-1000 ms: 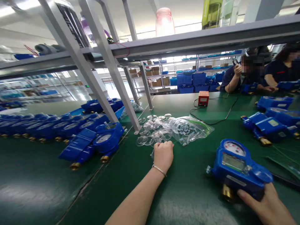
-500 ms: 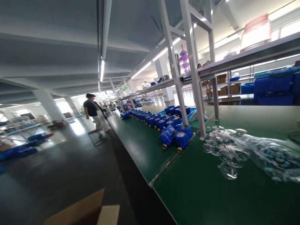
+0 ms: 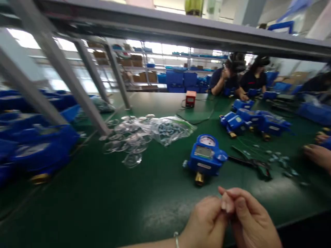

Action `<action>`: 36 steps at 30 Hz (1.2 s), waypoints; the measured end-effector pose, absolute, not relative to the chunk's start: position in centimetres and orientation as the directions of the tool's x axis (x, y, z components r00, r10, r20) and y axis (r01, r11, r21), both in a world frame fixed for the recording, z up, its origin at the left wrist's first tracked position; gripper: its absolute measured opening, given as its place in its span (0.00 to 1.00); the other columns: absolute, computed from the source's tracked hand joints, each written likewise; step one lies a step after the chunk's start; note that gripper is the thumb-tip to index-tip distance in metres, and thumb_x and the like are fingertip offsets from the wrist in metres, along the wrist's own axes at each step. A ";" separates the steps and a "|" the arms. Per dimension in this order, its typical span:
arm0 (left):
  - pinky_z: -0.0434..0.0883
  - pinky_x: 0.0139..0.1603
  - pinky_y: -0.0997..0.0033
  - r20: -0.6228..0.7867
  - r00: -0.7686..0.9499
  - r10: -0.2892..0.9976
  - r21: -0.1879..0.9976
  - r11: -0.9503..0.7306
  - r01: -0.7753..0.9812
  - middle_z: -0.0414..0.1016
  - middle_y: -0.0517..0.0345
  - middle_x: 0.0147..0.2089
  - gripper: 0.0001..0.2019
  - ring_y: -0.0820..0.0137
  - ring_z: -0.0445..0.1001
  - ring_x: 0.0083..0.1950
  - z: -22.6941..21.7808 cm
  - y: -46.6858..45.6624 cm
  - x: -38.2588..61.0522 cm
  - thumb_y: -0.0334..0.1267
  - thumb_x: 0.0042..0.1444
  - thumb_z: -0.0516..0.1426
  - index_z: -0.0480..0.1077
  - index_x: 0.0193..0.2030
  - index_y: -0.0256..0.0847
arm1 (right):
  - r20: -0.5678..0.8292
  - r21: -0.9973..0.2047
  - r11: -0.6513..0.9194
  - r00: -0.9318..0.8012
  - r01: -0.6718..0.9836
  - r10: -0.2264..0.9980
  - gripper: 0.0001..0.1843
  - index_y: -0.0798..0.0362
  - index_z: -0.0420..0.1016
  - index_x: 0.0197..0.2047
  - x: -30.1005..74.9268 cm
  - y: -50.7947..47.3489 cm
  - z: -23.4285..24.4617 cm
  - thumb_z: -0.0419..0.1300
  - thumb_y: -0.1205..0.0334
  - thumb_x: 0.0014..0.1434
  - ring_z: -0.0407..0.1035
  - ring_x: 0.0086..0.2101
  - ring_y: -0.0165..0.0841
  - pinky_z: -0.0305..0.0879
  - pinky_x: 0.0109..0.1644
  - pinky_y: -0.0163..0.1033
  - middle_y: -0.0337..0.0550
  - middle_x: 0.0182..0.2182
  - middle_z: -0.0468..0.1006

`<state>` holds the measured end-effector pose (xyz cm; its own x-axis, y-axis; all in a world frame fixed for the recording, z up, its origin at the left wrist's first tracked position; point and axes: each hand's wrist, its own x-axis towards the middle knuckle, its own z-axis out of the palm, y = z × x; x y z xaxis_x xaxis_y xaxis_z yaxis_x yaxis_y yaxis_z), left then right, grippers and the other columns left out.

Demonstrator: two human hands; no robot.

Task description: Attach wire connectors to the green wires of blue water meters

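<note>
My left hand (image 3: 205, 218), with a bracelet at its wrist, meets my right hand (image 3: 252, 218) over the near edge of the green bench. Fingers of both are pinched together at the tips; anything between them is hidden or too small to name. Just beyond stands a blue water meter (image 3: 205, 155) with a grey display, a round dial and a brass fitting facing me. To its right lies a dark tool like pliers (image 3: 261, 168). Small pale-blue pieces (image 3: 284, 162) and thin green wires (image 3: 248, 144) are scattered near it.
Clear round covers (image 3: 131, 137) lie beside a plastic bag of small blue parts (image 3: 169, 129). Blue meters (image 3: 33, 148) crowd the left; more meters (image 3: 258, 120) stand behind right. A shelf post (image 3: 69, 75) rises at left. Another person's hand (image 3: 318, 155) is at far right.
My view has swung right and down, from the aisle and the row of meters to the bench in front. Both my hands and the single meter have come into view.
</note>
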<state>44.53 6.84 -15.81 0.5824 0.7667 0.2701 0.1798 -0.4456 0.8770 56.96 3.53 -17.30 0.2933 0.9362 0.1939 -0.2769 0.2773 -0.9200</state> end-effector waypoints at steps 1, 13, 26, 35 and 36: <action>0.66 0.43 0.68 0.288 0.621 0.729 0.857 -0.485 0.172 0.71 0.52 0.33 0.13 0.67 0.69 0.38 -15.8 7.4 44.6 0.38 0.62 0.45 0.69 0.36 0.38 | 0.186 -0.904 0.290 0.321 -0.314 0.929 0.13 0.49 0.76 0.34 57.4 4.0 -16.7 0.61 0.48 0.55 0.68 0.25 0.30 0.69 0.36 0.38 0.37 0.20 0.71; 0.67 0.34 0.69 -0.390 0.520 0.760 0.917 0.372 0.144 0.69 0.55 0.34 0.15 0.71 0.69 0.31 -16.9 12.0 46.5 0.42 0.60 0.48 0.65 0.48 0.35 | 0.657 -0.497 0.302 0.125 0.813 0.744 0.06 0.51 0.70 0.40 63.7 6.8 -14.7 0.53 0.68 0.61 0.64 0.34 0.34 0.62 0.38 0.41 0.42 0.31 0.71; 0.70 0.36 0.69 -0.473 0.422 0.773 0.789 0.585 -0.188 0.69 0.55 0.34 0.18 0.71 0.71 0.31 -19.3 13.1 48.4 0.41 0.60 0.49 0.58 0.55 0.35 | 0.647 -0.261 0.282 -0.050 0.923 0.761 0.07 0.54 0.69 0.38 63.4 9.8 -15.2 0.51 0.71 0.62 0.61 0.33 0.35 0.60 0.37 0.42 0.44 0.30 0.67; 0.69 0.34 0.69 -0.453 0.447 0.771 0.794 0.577 -0.191 0.69 0.55 0.33 0.19 0.71 0.71 0.31 -19.7 13.4 48.1 0.42 0.59 0.51 0.58 0.55 0.36 | 0.621 -0.275 0.295 -0.065 0.915 0.781 0.06 0.54 0.68 0.38 63.2 10.0 -15.2 0.51 0.71 0.62 0.61 0.33 0.35 0.59 0.37 0.42 0.44 0.30 0.67; 0.69 0.34 0.69 -0.448 0.452 0.771 0.798 0.573 -0.187 0.69 0.55 0.34 0.20 0.71 0.71 0.31 -19.8 13.5 48.1 0.42 0.59 0.50 0.58 0.55 0.36 | 0.618 -0.272 0.294 -0.068 0.916 0.784 0.07 0.54 0.68 0.38 63.2 10.1 -15.2 0.51 0.70 0.62 0.61 0.33 0.35 0.59 0.37 0.42 0.44 0.30 0.67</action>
<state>48.08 13.45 -19.85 0.4523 0.7715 -0.4475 -0.1874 0.5728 0.7980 63.19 10.10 -15.24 -0.0678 0.7835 0.6177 0.9162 0.2939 -0.2722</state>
